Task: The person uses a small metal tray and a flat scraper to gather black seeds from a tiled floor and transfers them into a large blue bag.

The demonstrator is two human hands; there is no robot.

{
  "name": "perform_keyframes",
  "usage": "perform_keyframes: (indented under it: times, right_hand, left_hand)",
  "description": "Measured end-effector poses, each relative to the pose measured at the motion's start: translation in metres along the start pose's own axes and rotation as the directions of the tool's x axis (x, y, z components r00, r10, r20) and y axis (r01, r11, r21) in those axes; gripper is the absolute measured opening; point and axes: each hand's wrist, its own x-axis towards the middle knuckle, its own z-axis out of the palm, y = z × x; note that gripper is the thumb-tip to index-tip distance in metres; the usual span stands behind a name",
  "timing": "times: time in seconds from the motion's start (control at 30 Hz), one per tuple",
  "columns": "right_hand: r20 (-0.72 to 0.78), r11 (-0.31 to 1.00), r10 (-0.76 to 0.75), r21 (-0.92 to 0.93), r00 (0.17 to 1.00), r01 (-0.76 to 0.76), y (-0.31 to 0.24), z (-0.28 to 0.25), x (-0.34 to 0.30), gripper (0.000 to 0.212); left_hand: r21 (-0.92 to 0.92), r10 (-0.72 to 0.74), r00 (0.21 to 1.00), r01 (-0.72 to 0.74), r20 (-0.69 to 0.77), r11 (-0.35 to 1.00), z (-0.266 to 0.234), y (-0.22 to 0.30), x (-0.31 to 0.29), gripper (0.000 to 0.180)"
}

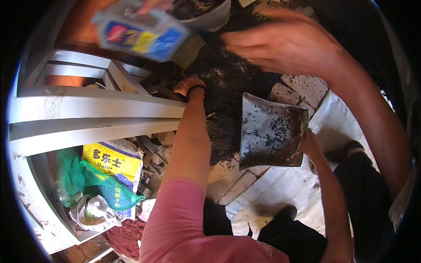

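Observation:
My right hand (310,144) grips the right edge of a grey metal dustpan (274,131), flecked with dark crumbs. The pan sits over a spread of black loose granules (230,81) on the floor. My left hand (191,85), with a dark beaded bracelet at the wrist, reaches forward to the end of the white beams. Its fingers are curled at a dark object I cannot make out. From the right comes another person's blurred bare arm, hand (280,41) stretched over the granules. At the top left, another hand (155,5) holds a blurred translucent jug (142,33) with a coloured label.
White beams (96,107) run across the left side. Below them lie a yellow-and-blue sack (112,153), green netting (70,171) and wood scraps (153,162). A pale tub (215,17) stands at the top. Paving bricks (307,90) border pale sheeting (346,118) at right.

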Motion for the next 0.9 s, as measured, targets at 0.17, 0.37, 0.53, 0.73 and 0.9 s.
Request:
perform_keyframes:
  times: [0.17,0.37,0.53,0.73,0.9]
  right_hand:
    - [0.028,0.995,0.088,-0.040,0.996,-0.087,0.022,-0.004,0.000,0.025]
    - [-0.068,1.000,-0.006,0.024,0.998,0.007,0.028,0.010,0.004,0.024]
    - [-0.135,0.997,-0.035,0.061,0.990,0.044,0.020,0.003,-0.002,0.023]
    - [-0.157,1.000,0.019,0.024,0.987,-0.016,-0.010,-0.024,0.000,0.027]
    - [-0.194,0.998,-0.044,0.025,0.980,0.050,-0.038,-0.051,-0.006,0.028]
  left_hand:
    - [0.001,0.086,0.969,-0.089,0.232,0.996,-0.017,0.036,-0.062,0.062]
    - [-0.289,-0.071,0.997,0.056,-0.042,0.956,-0.025,0.025,-0.131,0.064]
    - [-0.377,0.008,0.999,-0.020,-0.034,0.926,-0.030,0.033,-0.166,0.064]
    - [-0.378,0.058,0.983,-0.120,-0.171,0.918,-0.006,0.045,-0.190,0.054]
    - [-0.362,0.351,0.919,-0.394,-0.180,0.845,-0.008,0.055,-0.236,0.047]
